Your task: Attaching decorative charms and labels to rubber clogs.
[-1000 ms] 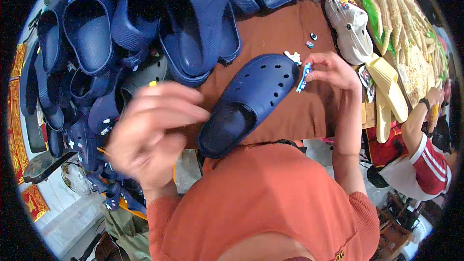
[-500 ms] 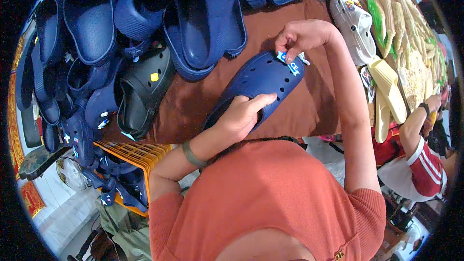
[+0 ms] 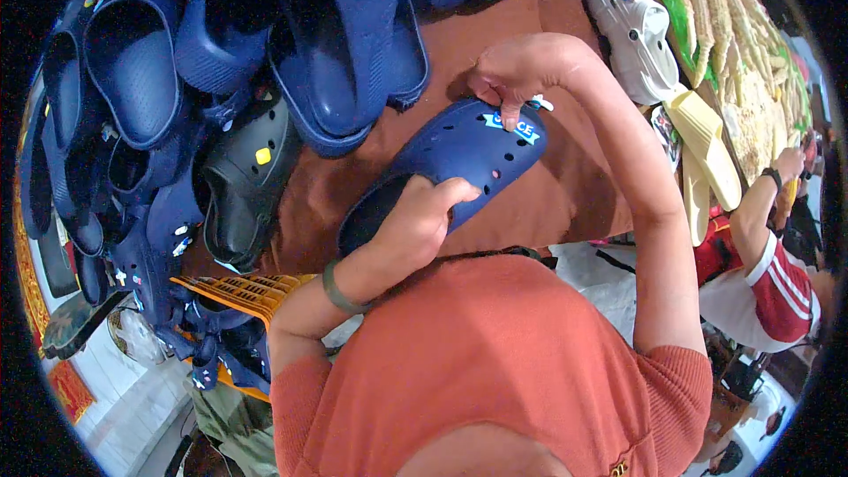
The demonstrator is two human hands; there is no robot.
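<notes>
left hand (image 3: 422, 216) grips clog (image 3: 444, 147); right hand (image 3: 519, 71), grip unclear, thumbs charm (image 3: 526, 131) at far end, seemingly fastening it; firm push needed next.

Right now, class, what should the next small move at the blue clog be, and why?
Probably a firm press on the blue badge with the right hand: a fingertip of that hand lies on it, the left hand holds the blue clog, and the badge's fastening underneath is hidden, so it may not be fully seated.
</notes>
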